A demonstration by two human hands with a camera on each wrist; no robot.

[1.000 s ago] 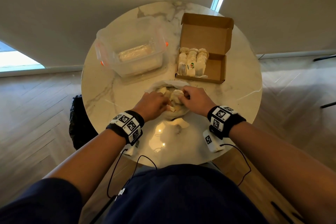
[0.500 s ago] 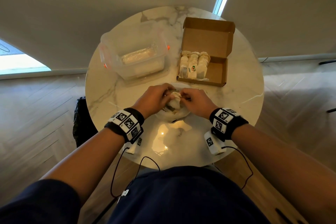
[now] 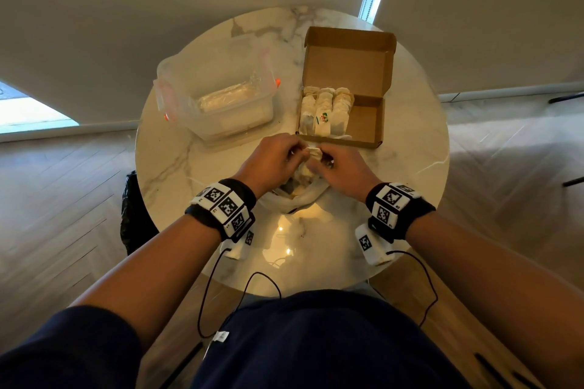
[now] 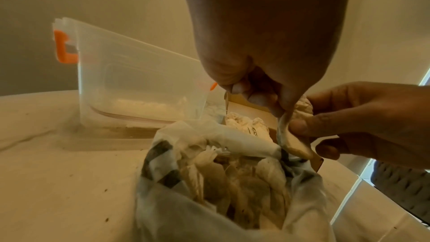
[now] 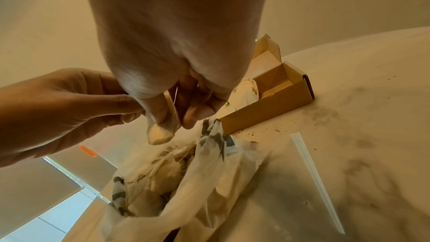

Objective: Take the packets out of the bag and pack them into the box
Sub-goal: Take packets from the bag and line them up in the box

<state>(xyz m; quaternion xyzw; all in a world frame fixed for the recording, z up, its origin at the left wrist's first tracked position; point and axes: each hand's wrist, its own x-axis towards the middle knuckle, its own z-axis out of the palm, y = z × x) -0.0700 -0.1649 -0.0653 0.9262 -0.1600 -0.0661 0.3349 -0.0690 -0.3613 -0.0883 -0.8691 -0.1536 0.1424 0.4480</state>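
The box (image 3: 366,123) has open room in its right half (three packets (image 3: 325,110) fill the left). A tub (image 3: 218,98) stands beside it, left; the raised lid (image 3: 349,61) blocks the far side.

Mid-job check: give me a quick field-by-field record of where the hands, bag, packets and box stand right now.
left hand: pinching the packet from its side
right hand: pinching the same packet
packet: held between both hands, above the bag's mouth
bag: open on the table, more packets inside
box: open, lid up, beyond the hands
packets in box: three rows at its left end; right part bare
plastic tub: left of the box, untouched
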